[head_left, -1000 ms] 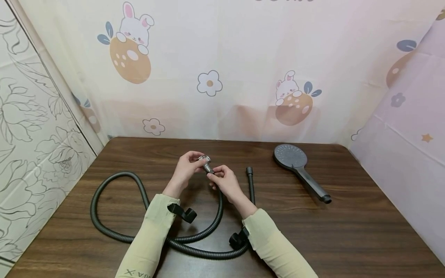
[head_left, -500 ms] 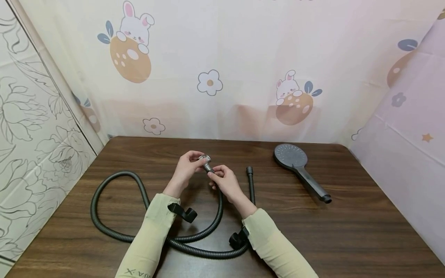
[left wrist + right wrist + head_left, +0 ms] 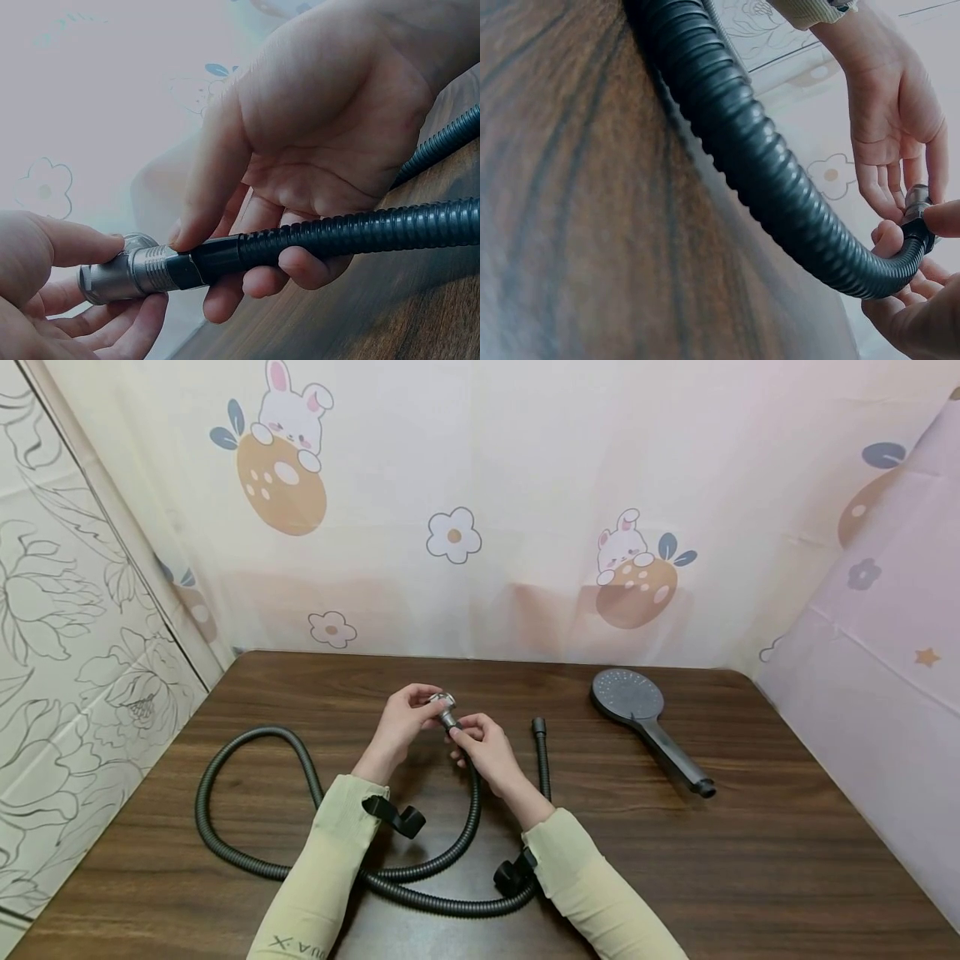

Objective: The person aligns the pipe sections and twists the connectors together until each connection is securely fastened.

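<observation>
Above the table my left hand [image 3: 401, 727] pinches a silver metal fitting [image 3: 120, 277] with a threaded end. My right hand [image 3: 487, 752] holds the smooth black end nut [image 3: 217, 259] of a ribbed shower hose [image 3: 360, 232], thumb on top and fingers curled beneath. In the left wrist view nut and fitting meet in line, with several threads showing between them. From the right hand the hose curves down to the table, as the right wrist view also shows. A grey shower head [image 3: 628, 695] lies face up to the right, apart from both hands.
On the brown wooden table [image 3: 750, 877] the hose [image 3: 240, 860] loops left and crosses itself under the left forearm. Its other end [image 3: 540, 728] lies right of the right hand. A printed curtain [image 3: 525, 460] hangs behind the table.
The right hand's thumb and fingers have shifted slightly around the hose nut. The left hand keeps the fitting in nearly the same place. Hose loops and shower head stay put.
</observation>
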`<state>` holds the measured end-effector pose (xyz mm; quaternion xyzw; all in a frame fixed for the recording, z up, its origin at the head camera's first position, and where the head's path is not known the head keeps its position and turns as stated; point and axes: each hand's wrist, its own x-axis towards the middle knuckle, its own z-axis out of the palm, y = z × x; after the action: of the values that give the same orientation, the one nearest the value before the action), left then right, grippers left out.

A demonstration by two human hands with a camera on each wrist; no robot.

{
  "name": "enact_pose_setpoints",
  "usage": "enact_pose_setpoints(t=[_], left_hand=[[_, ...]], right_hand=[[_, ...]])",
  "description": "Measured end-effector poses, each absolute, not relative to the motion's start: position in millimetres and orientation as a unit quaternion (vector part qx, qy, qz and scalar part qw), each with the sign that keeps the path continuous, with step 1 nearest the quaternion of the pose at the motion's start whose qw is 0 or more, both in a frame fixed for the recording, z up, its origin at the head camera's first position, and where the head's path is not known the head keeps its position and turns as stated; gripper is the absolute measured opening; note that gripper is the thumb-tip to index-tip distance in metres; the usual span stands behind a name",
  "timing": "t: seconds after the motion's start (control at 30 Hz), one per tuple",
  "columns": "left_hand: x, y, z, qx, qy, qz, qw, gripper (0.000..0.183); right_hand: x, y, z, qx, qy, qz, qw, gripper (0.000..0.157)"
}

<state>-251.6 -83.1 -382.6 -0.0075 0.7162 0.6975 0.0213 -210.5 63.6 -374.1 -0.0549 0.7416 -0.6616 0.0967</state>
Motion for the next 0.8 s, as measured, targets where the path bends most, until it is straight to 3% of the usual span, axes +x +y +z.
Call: enact_pose_setpoints(t=[0.6,0.8], left_hand=[[-250.6,-84.0,-381.6,-0.005,0.714,0.7,0.015,0.031],[-250.7,-84.2,-381.2,-0.007,0.718,0.696,0.014,0.03]], right_hand=[[-210.8,62.4,-374.6,-0.059,0.733,-0.67,0.098,0.025],[-209.9,62.8,-373.7,-0.062,0.747,-0.655,0.093,0.032]])
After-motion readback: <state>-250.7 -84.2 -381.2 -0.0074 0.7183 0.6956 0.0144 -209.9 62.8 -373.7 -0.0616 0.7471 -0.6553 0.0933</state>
